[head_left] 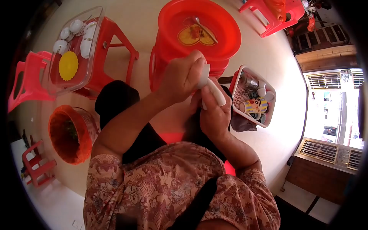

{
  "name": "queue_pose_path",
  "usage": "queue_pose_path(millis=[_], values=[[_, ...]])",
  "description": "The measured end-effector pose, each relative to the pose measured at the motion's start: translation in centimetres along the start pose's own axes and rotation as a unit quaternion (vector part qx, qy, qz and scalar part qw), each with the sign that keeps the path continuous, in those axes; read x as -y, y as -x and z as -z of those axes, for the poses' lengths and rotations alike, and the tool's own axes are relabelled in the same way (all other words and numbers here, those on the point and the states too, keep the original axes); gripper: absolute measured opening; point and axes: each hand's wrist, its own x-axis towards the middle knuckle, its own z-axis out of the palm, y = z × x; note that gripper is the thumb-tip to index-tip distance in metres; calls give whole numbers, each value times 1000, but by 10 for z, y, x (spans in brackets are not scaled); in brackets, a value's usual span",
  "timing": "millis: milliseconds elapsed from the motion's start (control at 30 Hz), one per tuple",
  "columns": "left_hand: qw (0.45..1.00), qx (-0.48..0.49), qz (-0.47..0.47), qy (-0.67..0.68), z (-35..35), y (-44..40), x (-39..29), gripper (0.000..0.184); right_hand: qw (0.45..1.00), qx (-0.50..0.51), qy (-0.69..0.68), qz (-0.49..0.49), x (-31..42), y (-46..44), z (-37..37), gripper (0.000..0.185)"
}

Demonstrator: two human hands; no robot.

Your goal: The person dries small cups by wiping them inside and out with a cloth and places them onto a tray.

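Fingers of the left hand (181, 78) were curled tight around the upper end of a white, smooth item with a curved, handle-like part (216, 93), while the right hand (217, 115) gripped its lower end. The two hands were together, both clamped on that item, and they hid too much of it to tell its exact kind. It was held above the lap, in front of a round, deep red plastic basin (168, 28).

The basin stood on a red plastic stool (153, 71); a slim spoon with a pale tip (207, 30) lay inside it, slanting over a yellow heart-shaped print (186, 36) on the bottom.

On the left of the view, a clear plastic rectangular tray (97, 38) rested on a second red stool (101, 69). It bore small white rounded cups (76, 26), white dishes (87, 44) beside them, and a yellow disc with a scalloped edge (68, 66). Nearer the person's left arm stood a bucket lined with an orange plastic bag (57, 128), some green matter showing in its shadowed inside.

Just beyond the right hand, a pale rectangular basket with a red mesh inside (245, 116) held a clear glass vessel (249, 81) and a yellow cup with a colourful pattern (254, 105), lying on its side among other small containers.
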Motion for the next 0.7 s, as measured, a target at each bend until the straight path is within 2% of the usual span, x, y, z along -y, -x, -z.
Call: queue_pose_path(millis=[33, 67, 100, 133, 167, 200, 233, 267, 300, 367, 400, 500, 600, 633, 700], values=[[1000, -4, -2, 5, 0, 0, 3, 27, 999, -4, 34, 22, -1, 1, -1, 12], [1000, -8, -4, 10, 0, -1, 7, 26, 979, 29, 141, 147, -7, -4, 4, 14], [999, 6, -1, 53, -2, -1, 17, 28, 929, 62, 244, 270, -19, -17, 17, 15], [995, 19, 3, 97, -5, 1, 33, 31, 853, 93, 342, 384, -30, -30, 33, 17], [989, 33, 7, 141, -7, 1, 41, 35, 799, 151, 397, 427, -38, -44, 55, 28], [963, 59, 145, 219, -4, 0, 29, 34, 760, 180, 445, 439, -26, -45, 61, 31], [911, 85, 280, 291, 3, -2, 7, 34, 718, 207, 490, 450, -8, -45, 62, 33], [835, 109, 407, 353, 7, -3, -5, 34, 673, 233, 532, 458, 5, -45, 62, 36], [821, 141, 407, 375, 9, -4, -3, 33, 663, 231, 534, 471, 10, -45, 62, 42], [788, 204, 405, 417, 12, -8, 2, 32, 661, 217, 539, 474, 19, -40, 58, 43], [793, 190, 405, 414, 10, -9, 3, 32, 660, 211, 542, 475, 21, -38, 58, 44], [805, 172, 392, 411, 6, -9, 7, 31, 711, 139, 511, 463, 6, -32, 57, 46], [819, 179, 356, 412, 9, -8, 10, 31, 796, 122, 485, 341, 8, -20, 54, 69], [825, 168, 354, 408, 9, -8, 8, 32, 814, 116, 444, 355, 4, -23, 57, 84], [837, 163, 332, 402, 9, -7, 8, 32, 832, 105, 420, 347, 5, -23, 57, 92]])
